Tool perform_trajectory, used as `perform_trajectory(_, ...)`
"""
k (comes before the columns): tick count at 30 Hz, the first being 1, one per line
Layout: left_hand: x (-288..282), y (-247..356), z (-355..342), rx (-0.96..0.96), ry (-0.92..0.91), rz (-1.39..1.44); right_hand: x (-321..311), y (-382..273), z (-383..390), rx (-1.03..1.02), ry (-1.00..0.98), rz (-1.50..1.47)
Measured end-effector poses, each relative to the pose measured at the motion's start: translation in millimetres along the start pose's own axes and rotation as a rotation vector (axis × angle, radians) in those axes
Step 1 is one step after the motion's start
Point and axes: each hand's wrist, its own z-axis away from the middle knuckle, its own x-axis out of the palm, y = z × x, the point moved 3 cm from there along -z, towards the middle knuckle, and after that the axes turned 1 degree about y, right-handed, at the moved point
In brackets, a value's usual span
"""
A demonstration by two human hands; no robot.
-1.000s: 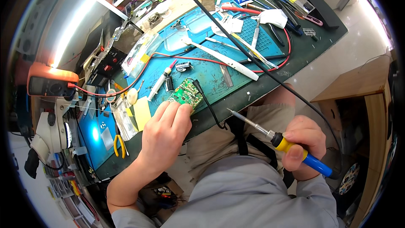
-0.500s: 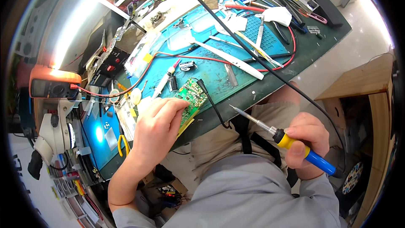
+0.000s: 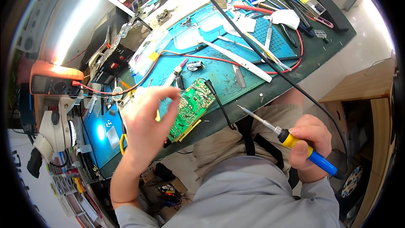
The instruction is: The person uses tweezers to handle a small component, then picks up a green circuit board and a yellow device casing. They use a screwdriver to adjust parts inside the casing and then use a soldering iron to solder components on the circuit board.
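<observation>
My right hand [image 3: 310,139] grips a soldering iron [image 3: 310,154] by its yellow and blue handle. The iron's metal tip points up and left, over my lap and short of the bench edge. My left hand [image 3: 145,120] hovers just left of a green circuit board [image 3: 192,107], slightly blurred, its thumb and forefinger curved and apart with nothing visible between them. Solder-side up, the board lies tilted at the bench's front edge. A black cable [image 3: 215,97] with a ribbed strain relief leaves its upper right corner. Beyond it are a capacitor [image 3: 194,65] and a syringe [image 3: 171,78].
The blue silicone mat [image 3: 211,74] carries a white stick-like tool [image 3: 234,57], tweezers [image 3: 268,36] and a red lead. An orange multimeter [image 3: 57,80] stands at left, with a white lamp-like device [image 3: 50,126] below. The iron's black cord [image 3: 270,69] crosses the view. A wooden cabinet [image 3: 363,82] stands right.
My left hand has moved left off the circuit board, and its thumb and forefinger have spread, exposing more of the board. The right hand still holds the soldering iron in about the same place.
</observation>
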Motion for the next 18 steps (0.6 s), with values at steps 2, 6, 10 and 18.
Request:
perform_trajectory(2,-4,-23,-9,-0.146,0.01,0.0,2,1,0,-0.001,-0.004,-0.01)
perform_trajectory(6,10,-66,-21,-0.246,0.044,0.062,3,2,-2,0.002,-0.012,-0.019)
perform_trajectory(10,24,-80,-28,-0.229,0.016,0.046,3,1,-3,0.003,-0.031,0.007)
perform_trajectory(18,13,-84,-20,-0.33,0.009,0.212,9,1,-1,0.027,-0.01,-0.004)
